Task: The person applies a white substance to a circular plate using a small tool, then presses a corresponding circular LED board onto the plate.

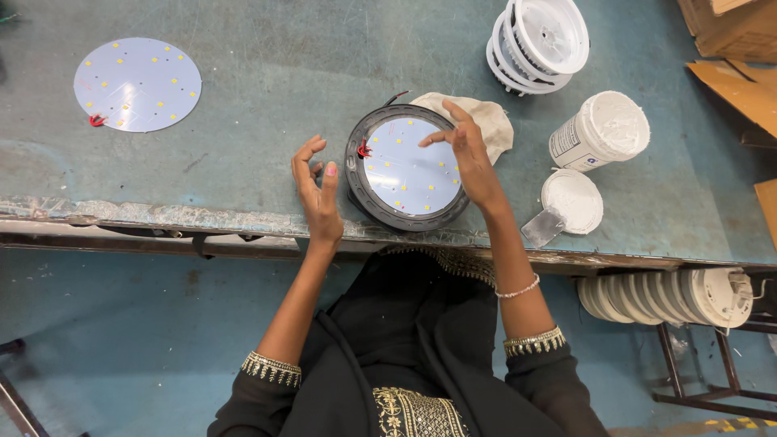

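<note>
Two round LED boards are counted: one loose LED board [137, 84] at the far left of the surface [283, 65] and one LED board [411, 165] seated in the single black ring housing [354, 174]. One cloth [491, 121] is seen behind it. One stack of white housings [538, 42] is counted on top, and one row of white housings [668, 296] below the edge. One white tub [600, 131], one lid [576, 197] and one scraper [542, 227] are present. Two hands are counted, left hand [317, 193] and right hand [469, 158]

Worn teal workbench [267, 73] over blue floor [121, 340]
</note>
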